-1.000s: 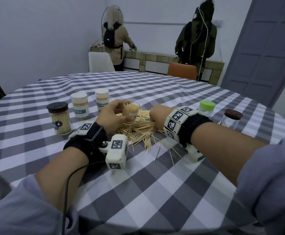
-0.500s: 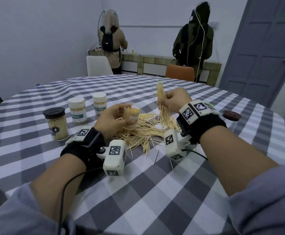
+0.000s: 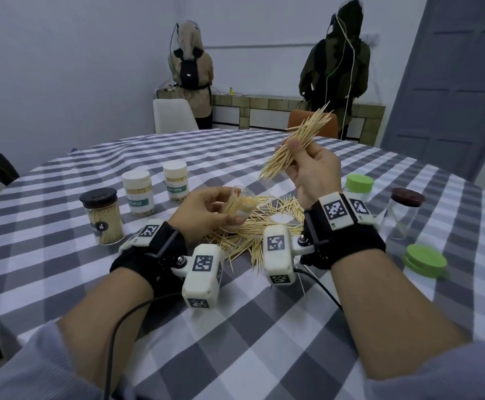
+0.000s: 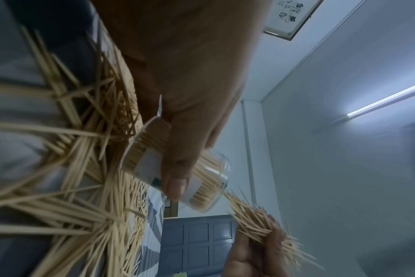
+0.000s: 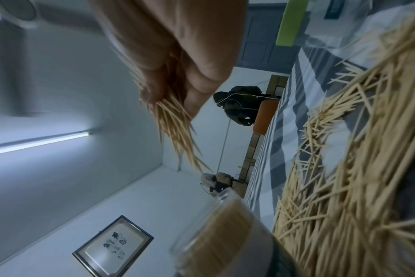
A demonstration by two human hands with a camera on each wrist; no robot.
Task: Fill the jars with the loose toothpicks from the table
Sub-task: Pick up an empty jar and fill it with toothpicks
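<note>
Around us, going left to right on the checked tablecloth point(image 3: 235, 356): at ten o'clock of the toothpick pile point(image 3: 264, 226) stands a black-lidded jar point(image 3: 102, 216) full of toothpicks, then two white-capped labelled jars point(image 3: 138, 193) and point(image 3: 175, 180), all upright and closed. The pile itself spreads on the cloth between our wrists. At three o'clock of it we see a green-capped jar point(image 3: 359, 187) partly behind our right wrist, a clear jar with a brown lid point(image 3: 404, 213), and at four o'clock a loose green lid point(image 3: 425, 260) lying flat. Two people stand with their backs to us at twelve o'clock, beyond the table, by a low counter.

Our left hand point(image 3: 206, 210) is curled round an open clear jar point(image 3: 239, 207), thumb and fingers wrapped on its wall; the jar tilts toward one o'clock, mostly packed with toothpicks, just over the pile's edge. Our right hand point(image 3: 312, 171) is raised above the pile, pinching a slanted bundle of toothpicks point(image 3: 293, 145) between thumb and fingers, its lower tips pointing down toward the jar's mouth without touching it.
</note>
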